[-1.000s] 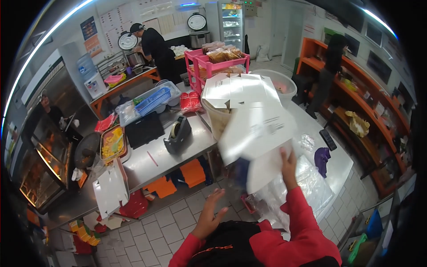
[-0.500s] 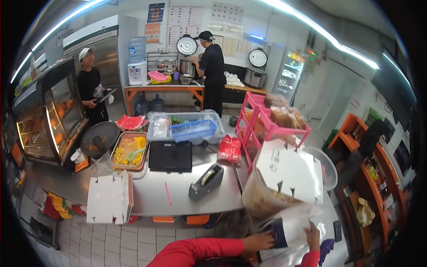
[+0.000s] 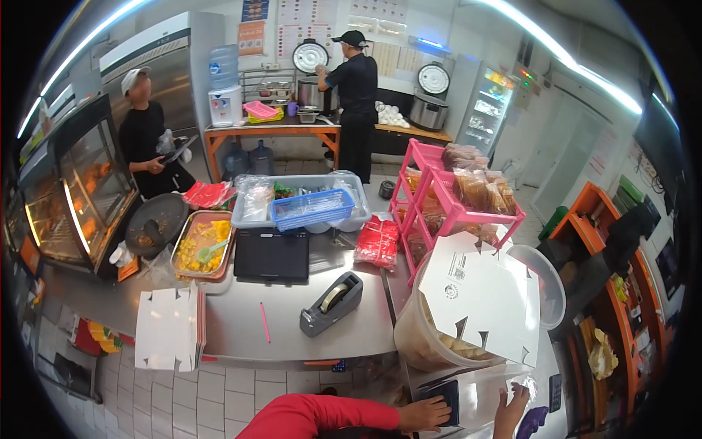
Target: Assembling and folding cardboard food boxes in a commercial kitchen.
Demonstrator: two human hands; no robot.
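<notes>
Counter of steel (image 3: 238,322) above tiled floor (image 3: 234,395), left hand (image 3: 424,415) spread on dark panel (image 3: 453,401), right hand (image 3: 510,411) spread.

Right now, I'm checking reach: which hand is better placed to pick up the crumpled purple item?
Right, probably: the right hand is beside the purple item; the left hand is farther, on a dark blue piece.

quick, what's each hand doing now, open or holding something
Left hand: fingers over the dark blue panel; whether it grips cannot be told.
Right hand: open, fingers apart, beside the white sheet.
</notes>
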